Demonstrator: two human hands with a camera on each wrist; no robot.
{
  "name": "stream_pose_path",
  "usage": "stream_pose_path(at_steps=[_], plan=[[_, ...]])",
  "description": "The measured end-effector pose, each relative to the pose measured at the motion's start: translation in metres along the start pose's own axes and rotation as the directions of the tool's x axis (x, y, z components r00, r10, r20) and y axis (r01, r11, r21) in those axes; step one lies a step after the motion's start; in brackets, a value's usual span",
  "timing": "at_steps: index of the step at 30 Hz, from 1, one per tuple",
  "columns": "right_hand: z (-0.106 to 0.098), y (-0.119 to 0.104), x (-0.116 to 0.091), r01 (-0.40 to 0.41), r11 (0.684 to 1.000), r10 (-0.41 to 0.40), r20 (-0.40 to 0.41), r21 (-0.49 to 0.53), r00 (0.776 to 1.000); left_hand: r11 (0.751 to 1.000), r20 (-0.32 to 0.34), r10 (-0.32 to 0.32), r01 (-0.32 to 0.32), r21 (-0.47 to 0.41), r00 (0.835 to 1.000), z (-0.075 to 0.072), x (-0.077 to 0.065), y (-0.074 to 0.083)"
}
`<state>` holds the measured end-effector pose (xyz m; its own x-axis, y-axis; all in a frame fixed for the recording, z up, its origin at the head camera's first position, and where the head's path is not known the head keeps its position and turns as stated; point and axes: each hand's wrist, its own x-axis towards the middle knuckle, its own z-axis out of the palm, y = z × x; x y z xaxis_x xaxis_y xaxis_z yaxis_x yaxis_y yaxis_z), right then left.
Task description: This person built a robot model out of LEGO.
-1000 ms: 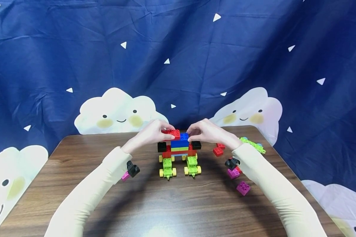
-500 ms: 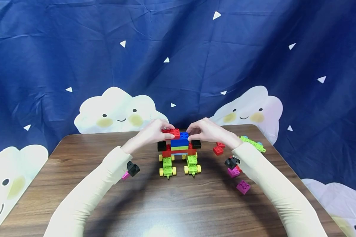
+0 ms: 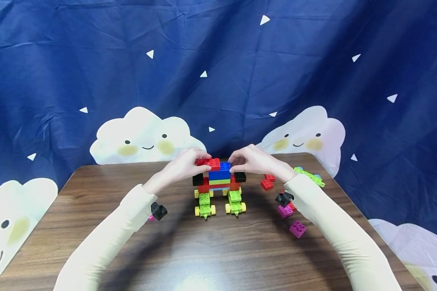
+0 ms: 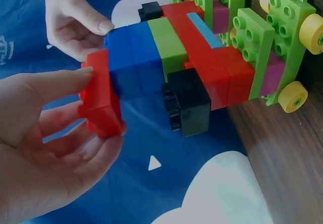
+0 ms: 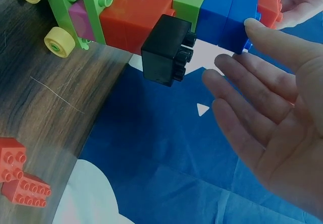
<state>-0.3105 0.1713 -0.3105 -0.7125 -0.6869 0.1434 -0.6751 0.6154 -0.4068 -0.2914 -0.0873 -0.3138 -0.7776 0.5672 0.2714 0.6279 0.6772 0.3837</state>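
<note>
A model of toy building bricks stands on the table, with lime green wheeled bases [image 3: 204,204], a red layer [image 4: 217,72] and black bricks [image 5: 166,50] jutting out at both sides. Blue bricks [image 3: 219,174] are stacked in its middle. On their upper left, a red brick [image 4: 103,95] overhangs the stack. My left hand [image 3: 183,163] pinches this red brick between thumb and fingers at its outer end. From the other side, my right hand [image 5: 275,93] holds the upper blue brick [image 5: 239,19], thumb on its near face and fingertips at its back edge.
Loose red bricks [image 3: 267,184] and magenta bricks [image 3: 298,229] lie to the right. A lime green piece with blue parts [image 3: 308,177] lies farther back, near the table's right edge. A blue cloth with clouds [image 3: 218,81] hangs behind the table [image 3: 218,246].
My left hand and wrist have shifted slightly left, and more of the red brick shows. My right hand keeps its place at the blue brick. The model stands as before.
</note>
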Motion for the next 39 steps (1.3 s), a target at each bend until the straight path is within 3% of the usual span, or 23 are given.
stream_pose_path(at_steps=[6,11,19,28,34,39], plan=[[-0.001,0.0,-0.002,0.005,1.0,-0.005,-0.004,0.007,1.0,0.999,-0.003,-0.035,0.035,-0.039,0.999,-0.006,-0.004,-0.008],[-0.006,0.006,-0.006,0.015,1.0,-0.016,-0.058,-0.019,0.998,0.993,-0.012,-0.03,0.028,-0.11,0.999,-0.009,-0.008,-0.014],[-0.019,0.024,-0.016,-0.098,0.995,0.092,-0.158,-0.032,0.983,0.991,-0.034,-0.029,0.025,-0.13,0.999,-0.01,-0.013,-0.018],[-0.006,0.076,-0.03,-0.292,0.953,0.269,-0.213,-0.082,0.939,0.989,-0.027,-0.049,0.045,-0.139,0.998,-0.011,-0.019,-0.02],[0.007,0.114,-0.041,-0.426,0.901,0.412,-0.145,-0.079,0.899,0.988,-0.041,-0.062,0.056,-0.142,0.997,-0.01,-0.02,-0.02],[0.019,0.133,-0.046,-0.528,0.843,0.522,-0.077,-0.106,0.849,0.99,-0.06,-0.051,0.042,-0.137,0.997,-0.009,-0.02,-0.021]])
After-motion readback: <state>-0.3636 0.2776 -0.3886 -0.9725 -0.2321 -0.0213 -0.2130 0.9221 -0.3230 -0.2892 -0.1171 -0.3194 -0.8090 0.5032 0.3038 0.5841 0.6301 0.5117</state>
